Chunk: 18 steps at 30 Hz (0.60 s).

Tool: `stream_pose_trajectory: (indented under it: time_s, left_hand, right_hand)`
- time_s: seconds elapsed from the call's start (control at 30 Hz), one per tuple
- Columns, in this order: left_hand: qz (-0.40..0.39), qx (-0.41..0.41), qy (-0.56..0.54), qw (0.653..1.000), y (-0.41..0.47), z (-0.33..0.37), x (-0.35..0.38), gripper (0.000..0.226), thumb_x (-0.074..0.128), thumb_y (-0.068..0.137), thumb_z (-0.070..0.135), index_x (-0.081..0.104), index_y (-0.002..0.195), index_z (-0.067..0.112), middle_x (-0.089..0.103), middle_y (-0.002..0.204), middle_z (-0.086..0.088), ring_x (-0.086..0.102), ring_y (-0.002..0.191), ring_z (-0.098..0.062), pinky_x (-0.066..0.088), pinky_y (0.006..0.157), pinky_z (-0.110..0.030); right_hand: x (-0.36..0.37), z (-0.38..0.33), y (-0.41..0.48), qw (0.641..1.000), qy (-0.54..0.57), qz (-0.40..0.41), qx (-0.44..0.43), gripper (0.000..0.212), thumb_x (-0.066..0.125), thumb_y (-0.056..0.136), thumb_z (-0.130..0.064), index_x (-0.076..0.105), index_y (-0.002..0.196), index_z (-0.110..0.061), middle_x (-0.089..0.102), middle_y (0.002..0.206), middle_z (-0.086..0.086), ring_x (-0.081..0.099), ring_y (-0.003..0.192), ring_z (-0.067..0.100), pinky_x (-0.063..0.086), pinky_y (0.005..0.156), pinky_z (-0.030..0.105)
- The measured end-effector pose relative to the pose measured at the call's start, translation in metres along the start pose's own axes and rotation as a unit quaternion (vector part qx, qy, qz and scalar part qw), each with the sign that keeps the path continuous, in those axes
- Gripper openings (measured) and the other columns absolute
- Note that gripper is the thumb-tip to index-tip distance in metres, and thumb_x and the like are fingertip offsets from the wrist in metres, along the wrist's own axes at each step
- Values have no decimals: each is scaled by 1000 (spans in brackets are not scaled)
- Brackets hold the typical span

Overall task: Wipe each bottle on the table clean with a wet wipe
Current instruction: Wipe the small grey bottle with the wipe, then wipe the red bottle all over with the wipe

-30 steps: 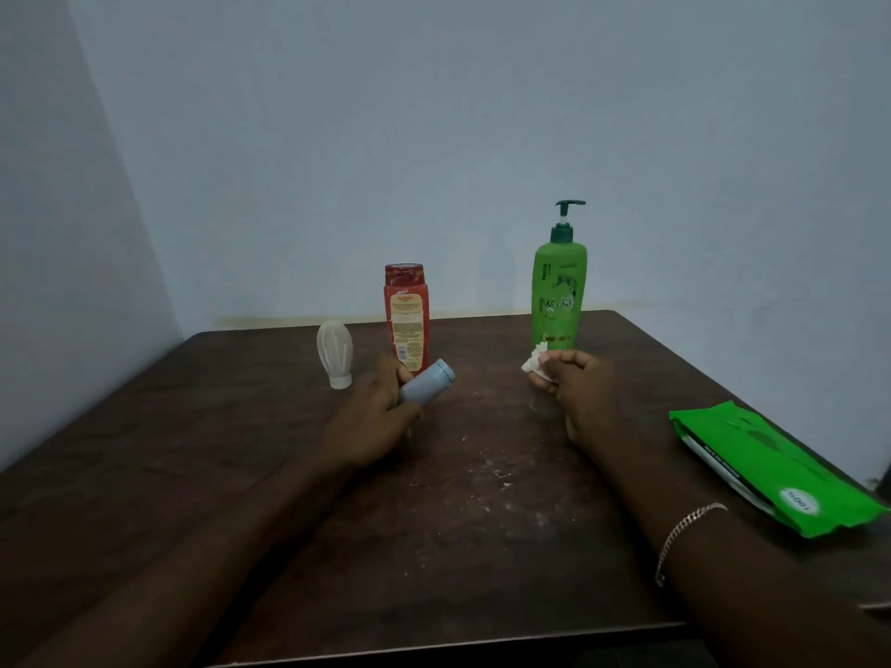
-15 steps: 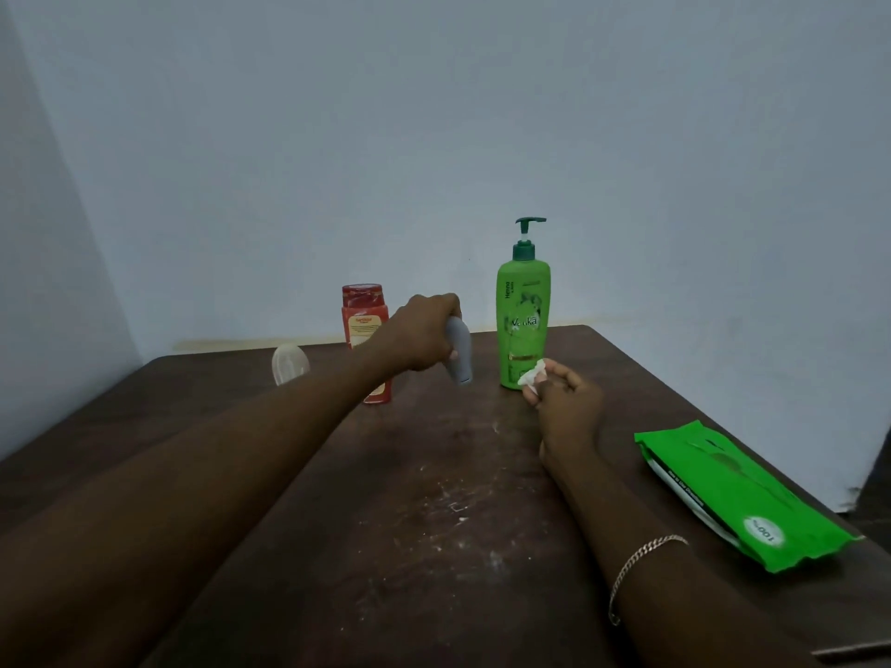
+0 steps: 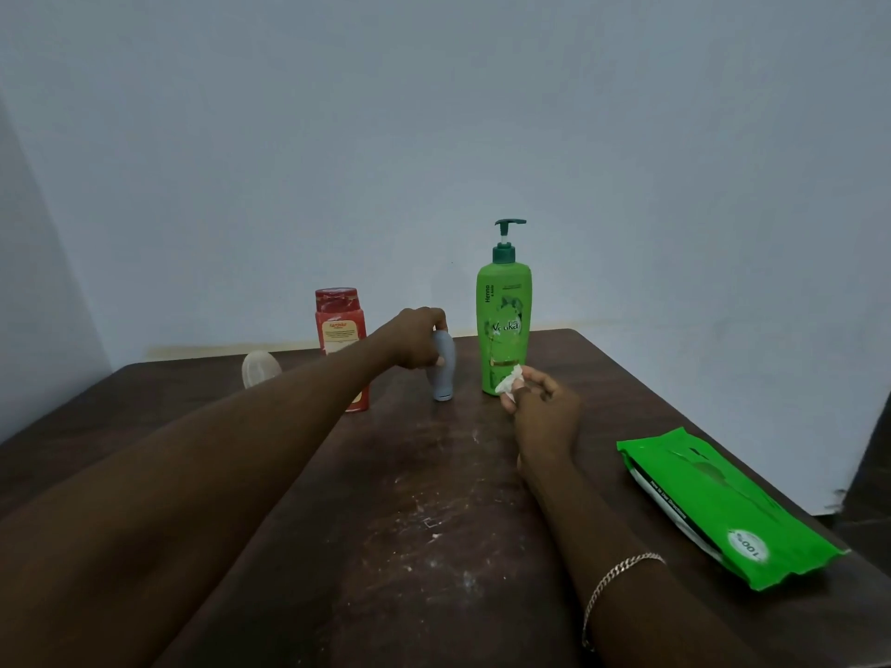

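Your left grip (image 3: pixel 419 339) holds the grey bottle (image 3: pixel 444 373) upright | your right grip (image 3: pixel 545 412) pinches the crumpled wipe (image 3: pixel 510 379)

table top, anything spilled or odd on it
Yes: whitish specks and smears dot the dark table in the middle, between the two forearms, like dried residue or scuffs. No liquid pool shows.

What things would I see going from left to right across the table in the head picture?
Clear bottle → red bottle → grey bottle → green pump bottle → green pack of wipes.
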<state>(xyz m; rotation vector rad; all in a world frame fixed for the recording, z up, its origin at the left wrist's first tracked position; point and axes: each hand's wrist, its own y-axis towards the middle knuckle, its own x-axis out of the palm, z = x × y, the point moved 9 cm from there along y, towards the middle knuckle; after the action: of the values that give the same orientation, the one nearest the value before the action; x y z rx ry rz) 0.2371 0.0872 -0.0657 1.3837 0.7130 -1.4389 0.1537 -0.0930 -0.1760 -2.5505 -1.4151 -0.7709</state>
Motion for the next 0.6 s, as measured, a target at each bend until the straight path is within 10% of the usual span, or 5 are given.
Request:
stream_pose_trajectory:
  time_s: [0.4,0.6]
  left_hand:
    - [-32,-22,27,999,-4,-3,-1,69,85,78,23,49,136,15,59,128,-11,58,106,-24,50,80,-33]
    - [174,69,197,963,-38,17,-81,43,68,92,32,55,129,15,58,128,-10,50,119,-29,47,94,-44]
  right_hand:
    - [3,-3,-3,1000,-19,-21,-3,22,62,89,5,68,109,-2,70,86,7,68,73,13,56,60,16]
    - [6,-4,-3,998,-47,-33,-13,21,62,89,3,69,107,-4,71,80,4,67,67,12,55,58,16]
